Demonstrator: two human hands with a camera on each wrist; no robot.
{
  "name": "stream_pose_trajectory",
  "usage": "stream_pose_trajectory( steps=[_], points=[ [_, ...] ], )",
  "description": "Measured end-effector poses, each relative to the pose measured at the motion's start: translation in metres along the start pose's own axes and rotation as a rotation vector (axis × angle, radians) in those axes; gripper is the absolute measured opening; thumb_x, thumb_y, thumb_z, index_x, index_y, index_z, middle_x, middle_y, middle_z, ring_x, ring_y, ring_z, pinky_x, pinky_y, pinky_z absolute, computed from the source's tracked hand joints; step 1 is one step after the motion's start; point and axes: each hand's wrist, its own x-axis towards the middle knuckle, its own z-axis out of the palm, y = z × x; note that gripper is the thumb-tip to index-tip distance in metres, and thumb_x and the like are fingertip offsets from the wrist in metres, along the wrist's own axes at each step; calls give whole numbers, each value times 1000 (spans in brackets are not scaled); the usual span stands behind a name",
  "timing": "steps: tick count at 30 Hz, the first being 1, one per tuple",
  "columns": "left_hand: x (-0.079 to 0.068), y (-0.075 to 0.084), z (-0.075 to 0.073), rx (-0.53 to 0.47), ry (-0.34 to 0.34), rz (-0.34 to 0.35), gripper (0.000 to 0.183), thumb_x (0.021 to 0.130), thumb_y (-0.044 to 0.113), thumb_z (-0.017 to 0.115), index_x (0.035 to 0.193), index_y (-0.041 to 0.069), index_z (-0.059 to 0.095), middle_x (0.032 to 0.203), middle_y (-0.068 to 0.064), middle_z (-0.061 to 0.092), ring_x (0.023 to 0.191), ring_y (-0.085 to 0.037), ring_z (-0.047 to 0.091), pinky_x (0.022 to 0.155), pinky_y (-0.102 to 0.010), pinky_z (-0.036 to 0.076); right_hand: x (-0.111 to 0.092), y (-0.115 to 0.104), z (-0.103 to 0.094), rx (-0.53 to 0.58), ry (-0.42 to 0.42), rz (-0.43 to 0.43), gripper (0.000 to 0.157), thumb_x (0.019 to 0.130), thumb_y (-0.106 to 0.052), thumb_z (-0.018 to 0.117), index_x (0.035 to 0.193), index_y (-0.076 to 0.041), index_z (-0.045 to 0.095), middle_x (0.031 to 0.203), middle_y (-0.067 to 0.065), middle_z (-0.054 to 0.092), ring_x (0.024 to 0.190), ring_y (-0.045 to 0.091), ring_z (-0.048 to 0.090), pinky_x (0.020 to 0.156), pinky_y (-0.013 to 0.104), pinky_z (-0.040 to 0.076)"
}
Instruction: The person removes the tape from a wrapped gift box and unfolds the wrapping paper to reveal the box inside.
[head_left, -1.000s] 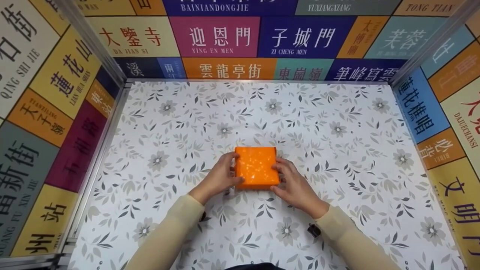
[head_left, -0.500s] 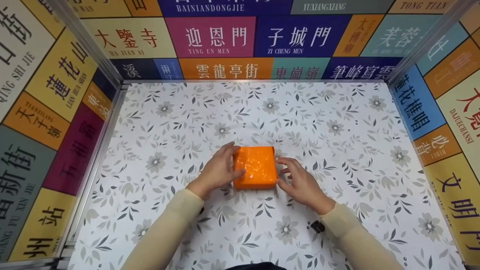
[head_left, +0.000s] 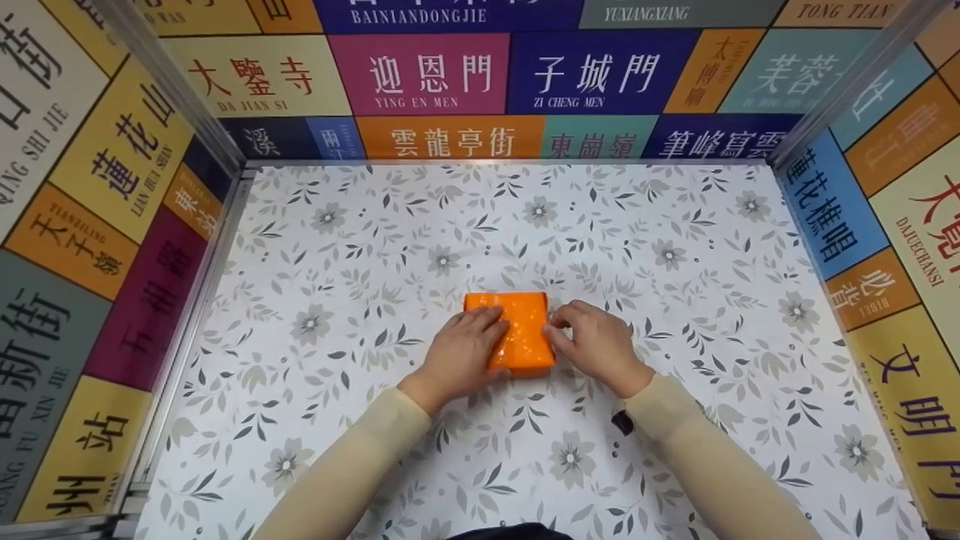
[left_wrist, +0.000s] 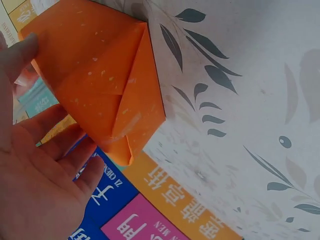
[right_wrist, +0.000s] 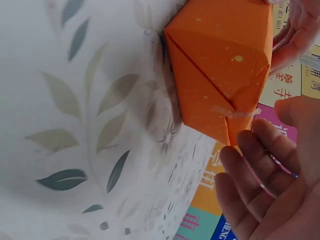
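Observation:
A small square box wrapped in shiny orange, speckled paper (head_left: 527,330) rests on the patterned table. In the head view my left hand (head_left: 459,352) lies over its left part, fingers (head_left: 484,319) extended across the top and thumb low at the near side. My right hand (head_left: 598,346) is at the right side, fingertips bent towards the edge. The right wrist view shows the folded paper end of the orange box (right_wrist: 215,65), with a strip of clear tape (right_wrist: 240,111) across its flap. Fingertips of my right hand (right_wrist: 272,160) are right beside that tape, thumb apart from them.
A white tablecloth with grey leaves and flowers (head_left: 360,247) covers the table. Upright panels with coloured lettered blocks (head_left: 427,73) stand at the back and both sides, joined by metal rails. A small black object (head_left: 622,421) shows under my right wrist.
My left hand has shifted from the box's left edge onto its top. My right hand came away from the right side, then returned close to it with fingers more bent.

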Motion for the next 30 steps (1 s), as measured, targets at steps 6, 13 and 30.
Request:
stream_pose_trajectory(
  steps=[6,13,30],
  points=[
    [-2,4,2,5,10,16,67,88,49,72,142,13,55,150,-7,45,138,-28,40,113,-45,33,12,-5,-2,9,-112,138,19,92,-37,70,91,-20,76,86,-6,65,73,17,60,64,38,49],
    [-1,5,-1,31,13,30,64,90,48,70,141,12,56,148,-9,48,136,-30,42,112,-45,33,17,-8,-2,-19,-116,149,18,89,-33,71,77,-21,71,74,-6,61,63,18,55,56,36,44],
    [-2,2,0,42,-13,30,66,90,52,68,144,15,53,151,-7,45,138,-28,39,114,-46,30,8,11,-6,69,-155,200,14,89,-25,68,76,-20,66,71,-6,60,64,17,55,57,35,44]
  ],
)
